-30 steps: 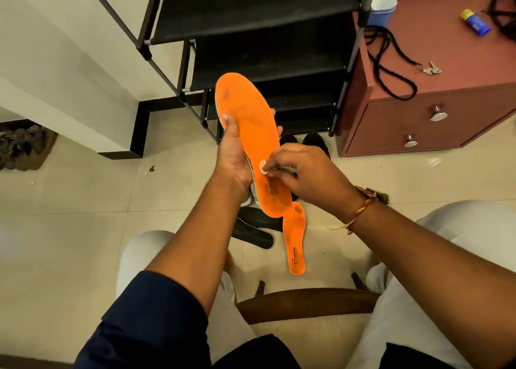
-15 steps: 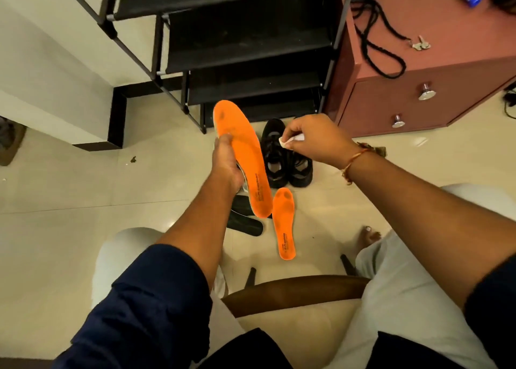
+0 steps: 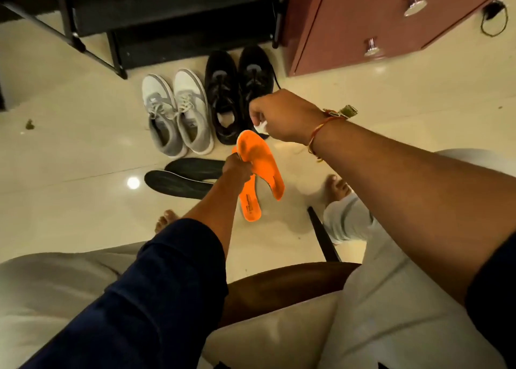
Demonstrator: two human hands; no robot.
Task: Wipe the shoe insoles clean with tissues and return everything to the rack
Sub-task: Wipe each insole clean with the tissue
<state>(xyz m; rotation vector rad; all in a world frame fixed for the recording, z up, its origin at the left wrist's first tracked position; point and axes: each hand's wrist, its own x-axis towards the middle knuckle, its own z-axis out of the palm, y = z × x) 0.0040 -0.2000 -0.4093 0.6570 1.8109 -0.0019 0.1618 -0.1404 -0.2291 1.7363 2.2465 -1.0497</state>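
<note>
My left hand (image 3: 237,169) grips an orange insole (image 3: 262,167) by its edge, low over the floor. A second orange insole (image 3: 250,204) lies on the tiles just under it. My right hand (image 3: 282,116) hovers above the black shoes (image 3: 237,89) and pinches a small white tissue (image 3: 261,127). Two dark insoles (image 3: 178,183) lie flat to the left of my left hand. A pair of grey shoes (image 3: 176,111) stands beside the black pair, in front of the black shoe rack (image 3: 167,19).
A reddish drawer cabinet (image 3: 377,25) stands right of the rack, with a black cord (image 3: 494,19) on the floor beside it. My bare feet (image 3: 336,187) rest on the tiles. The wooden chair edge (image 3: 279,287) sits between my knees. A bit of debris (image 3: 29,124) lies far left.
My left hand lowered the orange insole from upright down toward the floor. My right hand with the tissue moved forward over the black shoes. The view tilted down, showing the grey shoes.
</note>
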